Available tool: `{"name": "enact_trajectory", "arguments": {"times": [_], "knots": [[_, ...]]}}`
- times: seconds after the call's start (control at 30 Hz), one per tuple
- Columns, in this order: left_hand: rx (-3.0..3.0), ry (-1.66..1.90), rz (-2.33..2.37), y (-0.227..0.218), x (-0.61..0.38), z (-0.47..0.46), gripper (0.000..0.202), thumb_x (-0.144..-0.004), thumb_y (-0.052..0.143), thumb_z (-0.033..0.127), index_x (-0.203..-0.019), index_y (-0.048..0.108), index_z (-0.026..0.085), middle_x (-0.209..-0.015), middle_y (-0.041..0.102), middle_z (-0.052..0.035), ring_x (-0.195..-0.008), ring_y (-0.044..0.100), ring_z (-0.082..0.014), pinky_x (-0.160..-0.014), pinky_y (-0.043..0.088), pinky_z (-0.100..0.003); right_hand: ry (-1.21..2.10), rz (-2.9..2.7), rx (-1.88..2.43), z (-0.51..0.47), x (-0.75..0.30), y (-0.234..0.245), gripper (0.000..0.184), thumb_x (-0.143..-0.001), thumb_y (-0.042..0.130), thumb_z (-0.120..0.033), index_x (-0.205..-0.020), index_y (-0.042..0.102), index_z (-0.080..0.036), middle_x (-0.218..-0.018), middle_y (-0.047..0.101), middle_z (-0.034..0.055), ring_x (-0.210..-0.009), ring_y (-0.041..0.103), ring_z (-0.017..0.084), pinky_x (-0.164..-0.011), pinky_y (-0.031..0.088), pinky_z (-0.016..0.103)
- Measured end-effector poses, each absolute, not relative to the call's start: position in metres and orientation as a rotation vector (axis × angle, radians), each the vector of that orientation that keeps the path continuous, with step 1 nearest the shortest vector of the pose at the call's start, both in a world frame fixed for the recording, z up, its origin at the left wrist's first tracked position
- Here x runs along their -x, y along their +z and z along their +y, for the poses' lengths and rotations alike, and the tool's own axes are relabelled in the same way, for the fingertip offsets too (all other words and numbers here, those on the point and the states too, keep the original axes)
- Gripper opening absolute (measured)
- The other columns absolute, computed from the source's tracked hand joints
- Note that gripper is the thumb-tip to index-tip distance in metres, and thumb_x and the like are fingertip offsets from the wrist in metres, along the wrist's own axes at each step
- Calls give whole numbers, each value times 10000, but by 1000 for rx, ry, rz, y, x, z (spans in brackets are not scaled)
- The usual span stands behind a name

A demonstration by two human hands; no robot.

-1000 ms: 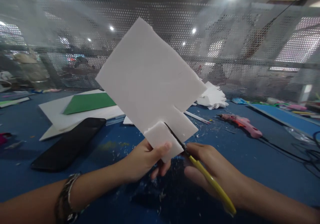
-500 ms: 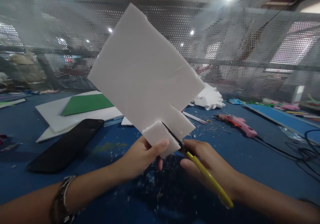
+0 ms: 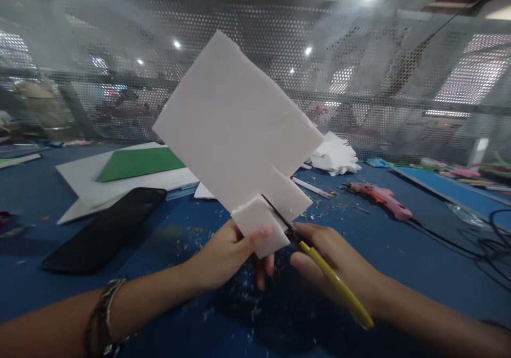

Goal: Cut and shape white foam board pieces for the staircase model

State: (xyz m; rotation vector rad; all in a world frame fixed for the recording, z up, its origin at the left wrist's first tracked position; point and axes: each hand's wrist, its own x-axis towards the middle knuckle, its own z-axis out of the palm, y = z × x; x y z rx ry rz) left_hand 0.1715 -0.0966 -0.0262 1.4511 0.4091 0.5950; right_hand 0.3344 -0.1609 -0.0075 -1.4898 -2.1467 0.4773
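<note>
A white foam sheet [image 3: 235, 118] is held up tilted in front of me, its lower part slit into narrow flaps. My left hand [image 3: 227, 251] pinches the lower left flap between thumb and fingers. A pair of yellow-handled scissors [image 3: 335, 278] is gripped in my right hand [image 3: 339, 257]. Their dark blades lie in the slit between the left flap and the flap beside it. Part of my right hand's fingers is hidden behind the handles.
On the blue table [image 3: 179, 315] a black phone-like slab [image 3: 107, 230] lies left, near a green sheet [image 3: 139, 164] on white sheets. A pink glue gun [image 3: 383, 201] with a black cable lies right. Crumpled white paper pieces [image 3: 334, 154] and a pen [image 3: 311, 187] lie behind the foam.
The foam sheet's top has tipped lower and slightly right. The left flap has shifted a little away from the blades, and fingers of my left hand show more beneath it.
</note>
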Motion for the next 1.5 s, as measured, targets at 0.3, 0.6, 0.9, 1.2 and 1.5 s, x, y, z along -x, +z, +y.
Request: {"name": "enact_trajectory", "arguments": {"times": [0.3,0.6,0.9,1.2,1.5], "knots": [[-1466,698,453,-25,-171,-101,388,-780,371,504,-700,501,148,-433,463,44,-318,401,-59,-335,311,-178,539,-2096,1447,-163,-331,-7,498,-779,317,-559,-733,560,-127,-597,517,34,-526,434,123,-484,347,256],[-1408,804,593,-28,-177,-111,405,-744,392,541,-613,458,164,-377,317,89,-311,219,-33,-301,154,-170,525,-2094,1444,-162,-330,-11,447,-788,341,-517,-770,554,-125,-617,507,23,-510,389,105,-475,322,246],[-1562,882,493,-23,-175,-109,364,-747,404,486,-546,399,182,-394,332,73,-327,270,-41,-309,180,-187,500,-2138,1382,-166,-330,-4,419,-788,359,-508,-830,543,-134,-671,541,39,-568,455,133,-527,354,261],[-1605,884,513,-23,-176,-106,341,-751,373,467,-558,396,186,-389,333,75,-319,261,-43,-313,182,-201,474,-2139,1442,-163,-331,-1,425,-776,336,-529,-741,514,-144,-677,549,46,-554,450,133,-517,343,261],[-1547,897,565,-30,-179,-96,353,-730,397,498,-580,414,179,-371,323,79,-312,249,-41,-310,165,-193,492,-2108,1605,-153,-329,-6,520,-786,226,-586,-647,485,-157,-539,477,11,-468,398,108,-444,295,242]]}}
